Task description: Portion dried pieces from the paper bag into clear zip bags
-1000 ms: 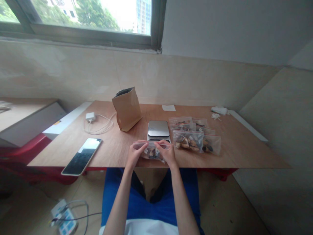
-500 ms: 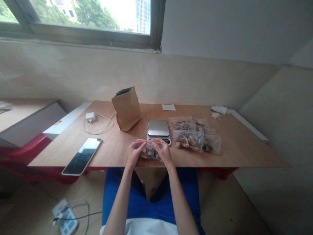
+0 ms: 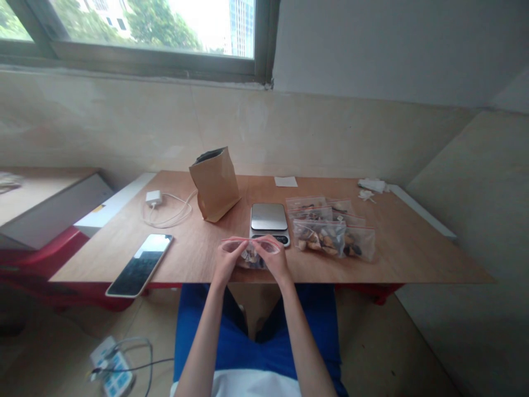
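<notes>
A clear zip bag (image 3: pixel 250 257) with a red-edged top and brown dried pieces inside is at the table's front edge. My left hand (image 3: pixel 228 255) pinches its top strip left of the middle. Close beside it, my right hand (image 3: pixel 270 255) pinches the same strip, thumbs and fingertips almost meeting. The hands cover part of the bag. Just behind it sits a kitchen scale (image 3: pixel 268 219) with a bare metal plate. Several filled zip bags (image 3: pixel 320 238) stand and lie to the right of the scale.
An open brown paper pouch (image 3: pixel 217 184) stands behind on the left. A phone (image 3: pixel 140 266) overhangs the front edge, and a white charger (image 3: pixel 153 198) with cable lies beyond it. White paper (image 3: pixel 285 181) and crumpled tissue (image 3: pixel 372 186) are at the back. A power strip (image 3: pixel 112 368) lies on the floor.
My right hand has slid left along the bag's top strip, closer to my left hand. My left hand keeps its place.
</notes>
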A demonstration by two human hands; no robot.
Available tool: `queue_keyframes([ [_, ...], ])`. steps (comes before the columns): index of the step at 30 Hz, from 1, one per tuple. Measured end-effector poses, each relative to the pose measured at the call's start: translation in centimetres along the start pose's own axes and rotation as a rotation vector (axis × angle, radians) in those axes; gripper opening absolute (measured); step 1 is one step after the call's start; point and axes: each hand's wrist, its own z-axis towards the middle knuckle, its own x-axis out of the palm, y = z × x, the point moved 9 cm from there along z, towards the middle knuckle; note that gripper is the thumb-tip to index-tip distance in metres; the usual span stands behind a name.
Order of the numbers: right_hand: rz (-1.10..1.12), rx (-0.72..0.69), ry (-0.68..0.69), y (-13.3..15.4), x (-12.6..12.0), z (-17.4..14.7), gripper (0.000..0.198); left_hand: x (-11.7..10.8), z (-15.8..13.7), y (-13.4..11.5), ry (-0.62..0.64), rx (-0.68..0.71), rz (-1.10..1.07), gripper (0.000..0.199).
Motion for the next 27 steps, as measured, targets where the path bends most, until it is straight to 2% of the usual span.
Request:
queue_keyframes([
  [8,-0.056,-0.049,-0.049,0.4,-0.2,0.0,0.017,0.2,0.0,0.3,0.029,-0.006,-0.002,0.025],
  [13,-0.122,-0.097,-0.028,0.9,0.2,-0.1,0.015,0.2,0.1,0.4,0.021,-0.007,-0.015,0.028],
  [19,-0.115,-0.083,0.035,0.9,0.7,-0.2,0.017,0.3,0.0,0.2,0.027,-0.007,-0.026,0.027],
  [27,-0.113,-0.083,-0.006,0.6,0.3,0.0,0.017,0.4,-0.4,-0.9,-0.014,0.039,0.035,0.019],
])
